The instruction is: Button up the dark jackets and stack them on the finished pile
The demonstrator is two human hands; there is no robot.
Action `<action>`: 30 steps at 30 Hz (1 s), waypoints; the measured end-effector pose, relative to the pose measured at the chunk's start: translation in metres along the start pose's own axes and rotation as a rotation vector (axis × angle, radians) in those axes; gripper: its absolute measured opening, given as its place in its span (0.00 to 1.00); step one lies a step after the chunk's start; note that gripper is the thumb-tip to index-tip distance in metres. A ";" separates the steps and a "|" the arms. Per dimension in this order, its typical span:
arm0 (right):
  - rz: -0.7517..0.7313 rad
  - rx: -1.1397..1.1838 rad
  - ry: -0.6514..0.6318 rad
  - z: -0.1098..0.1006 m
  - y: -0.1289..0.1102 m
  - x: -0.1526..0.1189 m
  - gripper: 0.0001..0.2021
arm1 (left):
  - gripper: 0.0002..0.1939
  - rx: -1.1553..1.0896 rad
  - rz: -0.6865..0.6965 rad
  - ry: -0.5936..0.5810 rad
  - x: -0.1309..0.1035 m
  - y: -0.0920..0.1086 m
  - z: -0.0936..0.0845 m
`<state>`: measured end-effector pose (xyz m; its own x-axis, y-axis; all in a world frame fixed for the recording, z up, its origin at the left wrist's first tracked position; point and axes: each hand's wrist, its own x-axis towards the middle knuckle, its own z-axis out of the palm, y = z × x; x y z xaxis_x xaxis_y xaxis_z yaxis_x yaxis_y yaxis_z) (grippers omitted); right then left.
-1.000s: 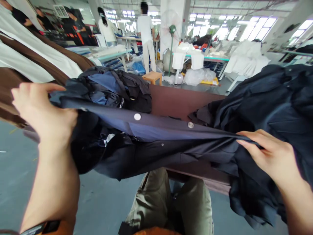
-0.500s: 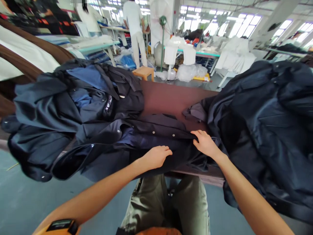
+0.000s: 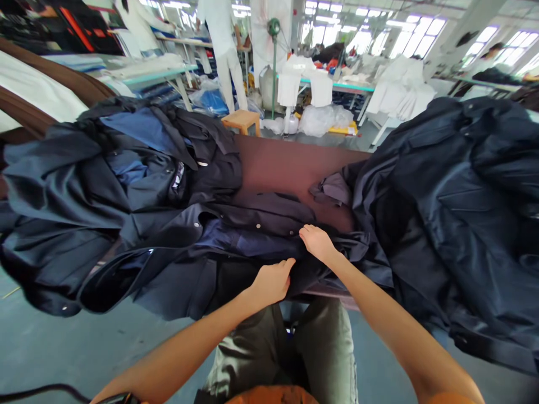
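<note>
A dark navy garment [image 3: 240, 235] with a row of light snap buttons lies across the near part of the brown table [image 3: 290, 160]. My left hand [image 3: 272, 281] rests on its lower front, fingers curled together against the dark cloth; what they pinch is hidden. Just to the right and slightly farther away, my right hand [image 3: 318, 242] has its fingers closed on the edge of the buttoned strip, beside the rightmost visible button. Blue lining shows between the garment's two front edges, left of both hands.
Dark garments are heaped at the left [image 3: 84, 174] and a larger pile rises at the right [image 3: 471, 213]. Beyond the table stand a wooden stool [image 3: 242, 119], a green fan [image 3: 273, 27] and a person in white [image 3: 223, 39]. My knees are below the near edge.
My right hand has moved left along the buttoned edge, closer to my left hand. My left hand stays near the same spot, slightly lower. The view has shifted slightly.
</note>
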<state>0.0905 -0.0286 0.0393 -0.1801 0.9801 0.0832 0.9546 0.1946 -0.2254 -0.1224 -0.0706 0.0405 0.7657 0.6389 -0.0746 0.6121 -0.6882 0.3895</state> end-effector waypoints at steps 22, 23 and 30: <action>-0.026 0.409 0.054 -0.068 -0.036 -0.028 0.15 | 0.08 0.277 0.168 0.205 -0.020 0.011 -0.053; -0.039 0.462 0.053 -0.073 -0.037 -0.027 0.16 | 0.07 0.298 0.169 0.234 -0.020 0.012 -0.055; -0.002 0.614 -0.165 -0.084 -0.030 -0.025 0.14 | 0.05 0.289 0.128 0.249 -0.035 0.041 -0.057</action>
<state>0.0859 -0.0623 0.1256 -0.2624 0.9634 -0.0552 0.6534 0.1353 -0.7448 -0.1352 -0.1012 0.1109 0.7899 0.5810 0.1960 0.5725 -0.8133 0.1039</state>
